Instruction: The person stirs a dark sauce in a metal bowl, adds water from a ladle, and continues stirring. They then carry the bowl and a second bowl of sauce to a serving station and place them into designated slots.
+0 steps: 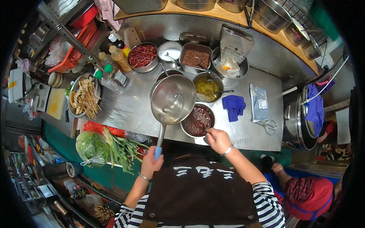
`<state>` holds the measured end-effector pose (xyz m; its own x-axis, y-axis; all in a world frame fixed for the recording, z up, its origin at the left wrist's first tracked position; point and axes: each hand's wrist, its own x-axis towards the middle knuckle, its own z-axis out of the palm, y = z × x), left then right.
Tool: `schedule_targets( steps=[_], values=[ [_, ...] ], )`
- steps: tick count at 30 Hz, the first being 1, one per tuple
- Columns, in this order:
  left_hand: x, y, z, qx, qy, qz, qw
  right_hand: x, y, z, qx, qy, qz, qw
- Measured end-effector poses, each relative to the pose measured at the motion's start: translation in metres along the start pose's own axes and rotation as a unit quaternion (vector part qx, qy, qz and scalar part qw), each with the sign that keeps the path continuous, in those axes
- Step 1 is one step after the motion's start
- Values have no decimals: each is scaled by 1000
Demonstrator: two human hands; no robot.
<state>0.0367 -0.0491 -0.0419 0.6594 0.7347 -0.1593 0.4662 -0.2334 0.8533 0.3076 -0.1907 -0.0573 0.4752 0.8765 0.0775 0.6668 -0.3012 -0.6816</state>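
Observation:
My left hand [152, 162] grips the blue handle of a large metal ladle [173, 99], whose wide bowl is above the steel counter and overlaps the rim of a pot of dark red sauce [198, 119]. A little liquid shows in the ladle's bowl. My right hand [219, 141] is at the sauce pot's near right rim, its fingers closed on what looks like a thin utensil handle, mostly hidden. Behind stand a pot of yellow-green oil [207, 87], a tray of ground red seasoning [195, 57], a bowl of white powder [170, 52] and a bowl of dried red chillies [142, 57].
Skewers [84, 97] fill a metal bowl at left, near several bottles [118, 58]. A purple cloth [233, 107], a grey packet [259, 104] and scissors [268, 126] lie at right. Bagged greens [92, 148] sit below the counter's left edge. Another person [308, 193] is at lower right.

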Motion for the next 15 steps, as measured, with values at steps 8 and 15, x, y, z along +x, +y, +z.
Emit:
schedule_targets(
  steps=[8, 15],
  values=[
    [2, -1, 2, 23, 7, 16, 1000, 12, -9, 10, -26, 26, -18, 999],
    [0, -4, 5, 21, 6, 0, 1000, -18, -27, -30, -6, -4, -105, 994]
  ],
)
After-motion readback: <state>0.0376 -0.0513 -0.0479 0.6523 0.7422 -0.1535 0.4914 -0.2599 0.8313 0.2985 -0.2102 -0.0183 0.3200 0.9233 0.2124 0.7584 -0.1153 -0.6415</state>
